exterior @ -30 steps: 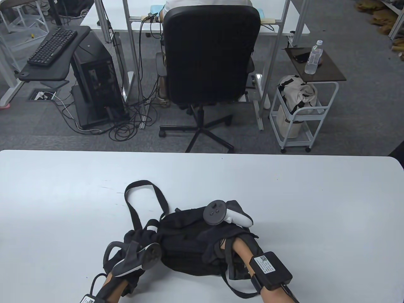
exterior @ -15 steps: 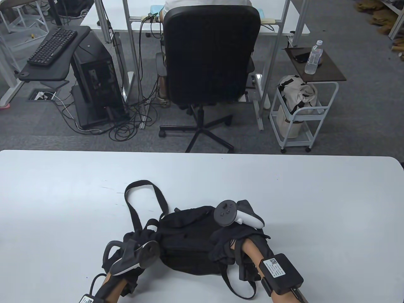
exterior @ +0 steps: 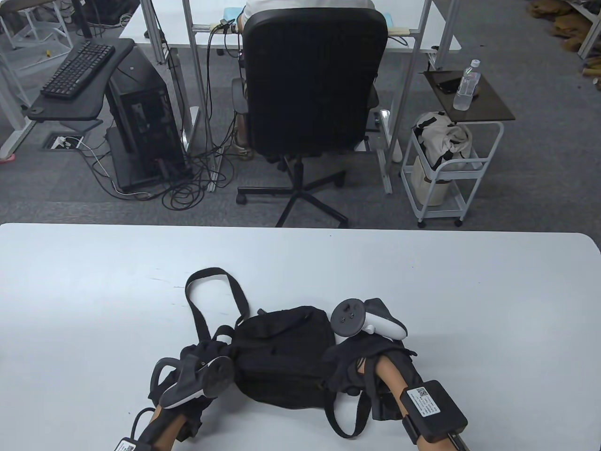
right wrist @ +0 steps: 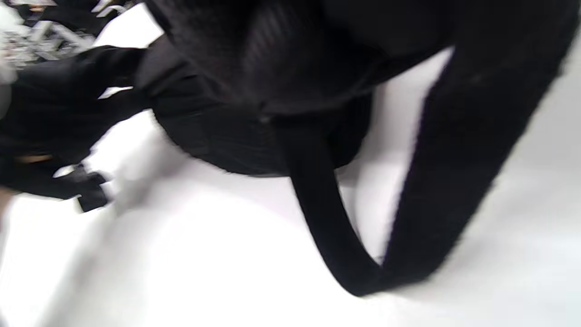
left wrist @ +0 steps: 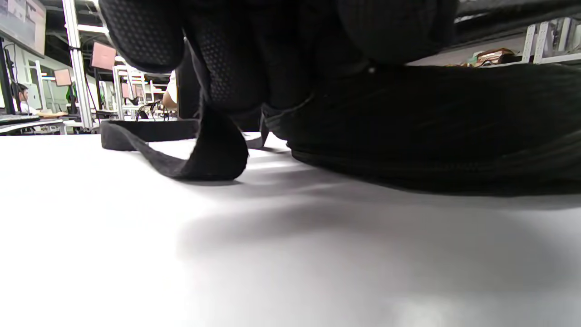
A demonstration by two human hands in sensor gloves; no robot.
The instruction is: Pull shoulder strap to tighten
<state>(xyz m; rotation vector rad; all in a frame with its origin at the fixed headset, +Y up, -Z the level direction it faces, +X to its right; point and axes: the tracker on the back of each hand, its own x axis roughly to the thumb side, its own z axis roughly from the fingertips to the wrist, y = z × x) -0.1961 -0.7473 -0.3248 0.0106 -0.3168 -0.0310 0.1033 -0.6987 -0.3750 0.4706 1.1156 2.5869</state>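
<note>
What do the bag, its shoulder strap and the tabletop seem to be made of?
Bag: likely matte black woven fabric; it sags and creases.
Shoulder strap: flat black webbing, probably nylon; it curls in limp loops.
Tabletop: smooth white hard surface, perhaps laminate; faint sheen.

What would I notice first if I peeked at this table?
A small black bag lies near the front edge of the white table, its strap looping out behind it. A gloved left hand and right hand sit on either side of it. Behind the table stands a black office chair.
</note>
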